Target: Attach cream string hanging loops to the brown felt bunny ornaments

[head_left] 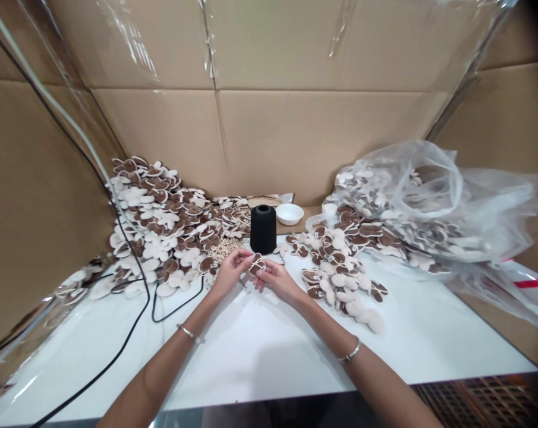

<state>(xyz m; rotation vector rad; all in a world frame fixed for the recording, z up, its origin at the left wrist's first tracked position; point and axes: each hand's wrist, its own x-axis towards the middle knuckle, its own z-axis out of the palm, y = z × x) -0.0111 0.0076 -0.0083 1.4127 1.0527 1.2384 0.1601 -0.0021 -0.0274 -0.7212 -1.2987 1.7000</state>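
Observation:
Between my two hands is a small brown felt piece (256, 265) with a cream edge and a light bow across it. My left hand (235, 267) pinches its left side, fingers closed. On its lower right, my right hand (275, 280) grips it with thumb and fingers. Both hands are just above the white table, in front of a black thread cone (263, 230). A heap of similar brown and cream pieces (161, 220) lies to the left, beside a small pile of pale bows (224, 248). More pieces with bows (340, 273) lie to the right.
A white bowl (289, 214) stands behind the cone. At the right, a clear plastic bag (433, 196) lies over many pieces. A black cable (137, 324) runs down the left side of the table (233, 368). Cardboard walls (269, 137) enclose the back and sides.

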